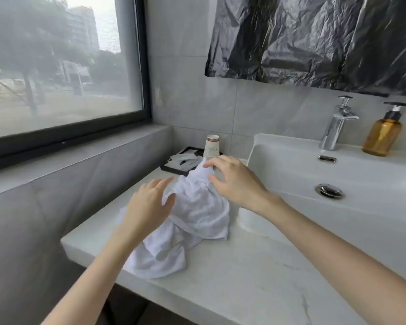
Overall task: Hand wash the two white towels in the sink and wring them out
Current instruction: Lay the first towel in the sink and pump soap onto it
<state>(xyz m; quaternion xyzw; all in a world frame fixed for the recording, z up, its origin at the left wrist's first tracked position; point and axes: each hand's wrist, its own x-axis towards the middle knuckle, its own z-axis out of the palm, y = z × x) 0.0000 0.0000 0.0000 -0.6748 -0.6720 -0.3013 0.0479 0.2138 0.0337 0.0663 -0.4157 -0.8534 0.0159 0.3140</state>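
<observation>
A heap of crumpled white towels (192,221) lies on the marble counter (256,285), left of the white sink (338,174). I cannot tell where one towel ends and the other begins. My left hand (148,205) rests against the left side of the heap, fingers spread. My right hand (234,181) is over the top of the heap, fingers apart, fingertips touching the raised peak of cloth. Neither hand has closed on the cloth. The sink basin is dry-looking, with a metal drain (329,190).
A chrome faucet (336,127) and an amber soap pump bottle (383,133) stand at the sink's back rim. Behind the towels sit a black tray of sachets (174,164) and a paper cup (212,146). A window ledge (68,160) runs along the left.
</observation>
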